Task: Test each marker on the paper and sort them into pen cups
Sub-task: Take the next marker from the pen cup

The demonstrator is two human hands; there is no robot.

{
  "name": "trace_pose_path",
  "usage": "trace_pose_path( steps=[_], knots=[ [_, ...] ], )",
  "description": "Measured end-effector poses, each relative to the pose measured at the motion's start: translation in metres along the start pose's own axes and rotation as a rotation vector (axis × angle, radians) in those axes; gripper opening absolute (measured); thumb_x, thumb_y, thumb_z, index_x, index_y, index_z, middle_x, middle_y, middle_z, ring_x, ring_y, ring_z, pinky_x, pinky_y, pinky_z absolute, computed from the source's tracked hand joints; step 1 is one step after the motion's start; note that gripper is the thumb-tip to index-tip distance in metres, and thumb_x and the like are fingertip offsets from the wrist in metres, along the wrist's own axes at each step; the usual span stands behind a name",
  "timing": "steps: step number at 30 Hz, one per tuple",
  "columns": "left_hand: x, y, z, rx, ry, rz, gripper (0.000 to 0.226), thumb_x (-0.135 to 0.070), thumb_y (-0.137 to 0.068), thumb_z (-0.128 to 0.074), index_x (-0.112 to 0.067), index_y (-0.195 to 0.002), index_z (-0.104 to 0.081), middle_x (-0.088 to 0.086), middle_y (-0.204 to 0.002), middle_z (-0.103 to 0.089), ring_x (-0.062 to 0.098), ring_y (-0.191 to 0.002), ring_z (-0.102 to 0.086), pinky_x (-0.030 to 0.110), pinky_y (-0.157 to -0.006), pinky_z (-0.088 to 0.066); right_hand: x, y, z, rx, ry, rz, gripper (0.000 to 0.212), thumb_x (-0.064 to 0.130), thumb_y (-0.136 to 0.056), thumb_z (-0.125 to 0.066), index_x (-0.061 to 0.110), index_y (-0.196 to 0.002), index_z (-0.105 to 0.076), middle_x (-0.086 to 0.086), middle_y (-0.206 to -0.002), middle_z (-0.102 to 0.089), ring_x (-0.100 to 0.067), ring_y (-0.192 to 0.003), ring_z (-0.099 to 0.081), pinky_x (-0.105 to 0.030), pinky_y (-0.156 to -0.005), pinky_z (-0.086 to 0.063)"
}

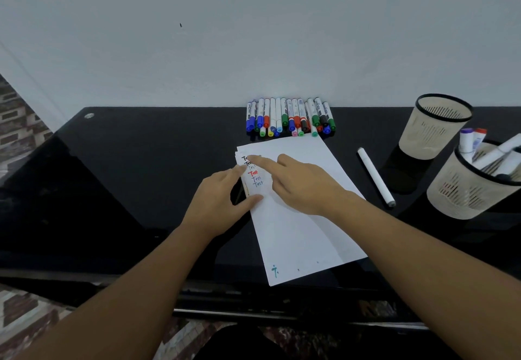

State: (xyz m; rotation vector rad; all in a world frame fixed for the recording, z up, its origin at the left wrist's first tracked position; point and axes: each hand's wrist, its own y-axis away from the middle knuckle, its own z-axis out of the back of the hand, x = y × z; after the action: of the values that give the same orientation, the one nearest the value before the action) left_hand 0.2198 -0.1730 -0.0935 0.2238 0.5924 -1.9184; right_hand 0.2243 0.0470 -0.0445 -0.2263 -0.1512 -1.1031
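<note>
At a glossy black desk [118,162] by a pale wall, our left hand [218,204] lay flat, steadying the paper [298,232]; our right hand [304,184], holding nothing, pointed at several "Test" marks [254,173]. Some markers filled the nearer pen cup [473,187]; the farther cup [434,125] looked empty. One white marker [376,176] lay loose; many markers in a row [290,117] apparently awaited testing.

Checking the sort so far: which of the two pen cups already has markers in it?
The nearer cup at the right edge holds markers; the farther cup looks empty.
</note>
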Motion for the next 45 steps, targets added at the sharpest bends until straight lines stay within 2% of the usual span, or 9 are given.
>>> trace_pose_path(
  steps=[5, 15, 19, 24, 28, 31, 35, 41, 45],
  knots=[
    [0.004, -0.001, -0.004, 0.041, -0.036, -0.007, 0.069, -0.066, -0.089, -0.061, -0.022, -0.142, -0.059, -0.004, -0.150, -0.053, 0.016, -0.141, -0.043, 0.036, -0.115, -0.032, -0.004, 0.006, 0.004, -0.017, -0.120, -0.049, 0.063, 0.029, -0.110, -0.032, 0.047, -0.162, -0.003, 0.003, -0.093, -0.055, -0.011, -0.079, -0.054, -0.034, -0.070, -0.048],
    [0.001, -0.002, -0.001, 0.054, -0.046, 0.010, 0.067, -0.066, -0.088, -0.062, -0.023, -0.139, -0.062, -0.005, -0.150, -0.052, 0.014, -0.141, -0.042, 0.036, -0.116, -0.031, -0.005, 0.011, 0.002, -0.094, -0.284, -0.106, 0.054, 0.019, -0.104, -0.044, 0.039, -0.150, -0.023, -0.001, -0.055, -0.048, -0.015, -0.047, -0.044, -0.036, -0.049, -0.038],
    [0.004, -0.002, -0.002, 0.061, -0.044, 0.010, 0.068, -0.068, -0.088, -0.061, -0.023, -0.139, -0.062, -0.004, -0.149, -0.054, 0.014, -0.140, -0.043, 0.036, -0.115, -0.033, -0.007, 0.010, 0.005, -0.085, -0.418, -0.172, 0.058, 0.016, -0.107, -0.038, 0.040, -0.157, -0.020, -0.003, -0.064, -0.050, -0.016, -0.056, -0.047, -0.035, -0.056, -0.038],
    [0.007, -0.001, -0.001, 0.069, -0.064, -0.009, 0.079, -0.079, -0.087, -0.048, -0.026, -0.146, -0.054, -0.003, -0.150, -0.053, 0.015, -0.138, -0.043, 0.040, -0.114, -0.037, -0.010, 0.019, 0.012, -0.054, -0.665, -0.325, 0.035, 0.017, -0.108, -0.035, 0.032, -0.119, -0.064, 0.010, -0.096, -0.060, -0.010, -0.081, -0.063, -0.031, -0.076, -0.049],
    [0.004, 0.001, 0.000, 0.112, -0.131, -0.056, 0.083, -0.082, -0.087, -0.037, -0.033, -0.154, -0.041, 0.001, -0.157, -0.043, 0.021, -0.144, -0.036, 0.044, -0.119, -0.031, -0.019, 0.032, 0.024, 0.065, -0.907, -0.424, 0.044, 0.008, -0.101, -0.044, 0.038, -0.131, -0.052, -0.001, -0.119, -0.062, -0.021, -0.107, -0.068, -0.038, -0.099, -0.054],
    [-0.008, 0.001, -0.001, 0.198, -0.181, -0.064, 0.084, -0.084, -0.087, -0.031, -0.039, -0.158, -0.027, -0.001, -0.166, -0.025, 0.022, -0.152, -0.020, 0.046, -0.124, -0.020, -0.031, 0.045, 0.028, 0.099, -0.781, -0.418, 0.039, 0.007, -0.100, -0.058, 0.033, -0.126, -0.044, -0.005, -0.113, -0.065, -0.023, -0.105, -0.069, -0.038, -0.092, -0.057],
    [-0.028, 0.005, -0.006, 0.298, -0.148, -0.061, 0.089, -0.090, -0.083, -0.023, -0.044, -0.159, -0.018, -0.006, -0.169, -0.010, 0.017, -0.155, -0.006, 0.044, -0.126, -0.010, -0.039, 0.058, 0.026, -0.108, -0.739, -0.485, 0.018, 0.022, -0.104, -0.060, 0.018, -0.112, -0.044, -0.010, -0.098, -0.061, -0.018, -0.074, -0.070, -0.019, -0.059, -0.051],
    [-0.030, 0.015, -0.013, 0.341, -0.169, -0.042, 0.086, -0.089, -0.085, -0.018, -0.045, -0.159, -0.018, -0.008, -0.170, -0.006, 0.011, -0.156, 0.002, 0.043, -0.127, -0.002, -0.033, 0.071, 0.034, -0.099, -0.982, -0.616, 0.038, 0.063, -0.104, -0.037, 0.039, -0.131, -0.050, 0.001, -0.082, -0.048, -0.013, -0.070, -0.043, -0.029, -0.064, -0.045],
    [-0.029, 0.014, -0.014, 0.329, -0.163, -0.039, 0.086, -0.091, -0.084, -0.020, -0.046, -0.158, -0.021, -0.010, -0.169, -0.009, 0.012, -0.156, -0.001, 0.043, -0.126, -0.003, -0.038, 0.077, 0.042, -0.291, -0.705, -0.579, 0.041, 0.049, -0.108, -0.043, 0.016, -0.123, -0.063, -0.002, -0.097, -0.063, -0.011, -0.076, -0.053, -0.028, -0.069, -0.045]
  ],
)
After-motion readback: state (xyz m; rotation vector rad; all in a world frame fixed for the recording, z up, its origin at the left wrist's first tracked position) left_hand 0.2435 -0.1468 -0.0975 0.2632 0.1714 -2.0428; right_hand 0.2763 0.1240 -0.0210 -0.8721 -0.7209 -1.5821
